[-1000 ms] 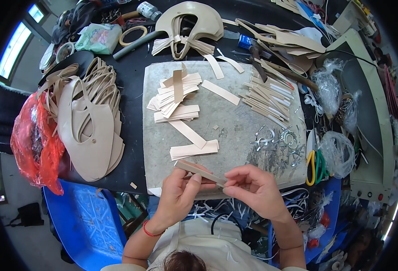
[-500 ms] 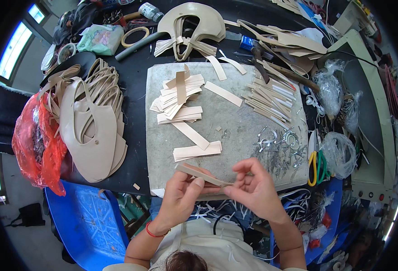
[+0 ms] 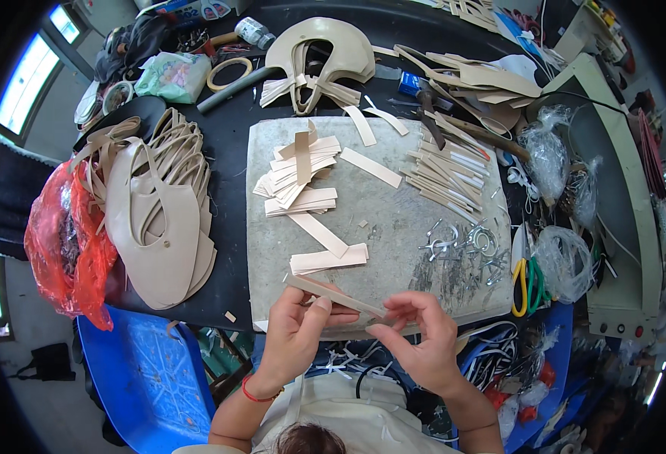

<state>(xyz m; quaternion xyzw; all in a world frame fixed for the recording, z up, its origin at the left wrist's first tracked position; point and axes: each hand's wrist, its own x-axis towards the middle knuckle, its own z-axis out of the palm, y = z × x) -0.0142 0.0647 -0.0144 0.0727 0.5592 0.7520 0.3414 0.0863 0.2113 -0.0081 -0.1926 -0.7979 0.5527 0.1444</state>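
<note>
My left hand [image 3: 295, 333] is closed on a narrow beige leather strip [image 3: 331, 293], pinched between thumb and fingers at the board's near edge. The strip slants down to the right. At its right end is my right hand [image 3: 426, 340], fingers curved and the thumb apart from them; whether a fingertip touches the strip is hard to see. Just beyond my hands lies a small stack of flat beige strips [image 3: 329, 259]. A single strip [image 3: 319, 233] leads from it to a larger loose pile [image 3: 302, 170].
A grey work board [image 3: 393, 265] lies on the black table. Metal rings and clips [image 3: 465, 238] and folded strips [image 3: 446, 174] are on its right. Yellow-handled scissors [image 3: 520, 286] lie beside it. Bag-shaped leather panels [image 3: 159, 242] and a red plastic bag [image 3: 68, 242] stand left, above a blue tub [image 3: 147, 371].
My right hand's thumb and fingers have spread apart at the strip's end. The strip in my left hand now slants more steeply down to the right. The view has shifted slightly.
</note>
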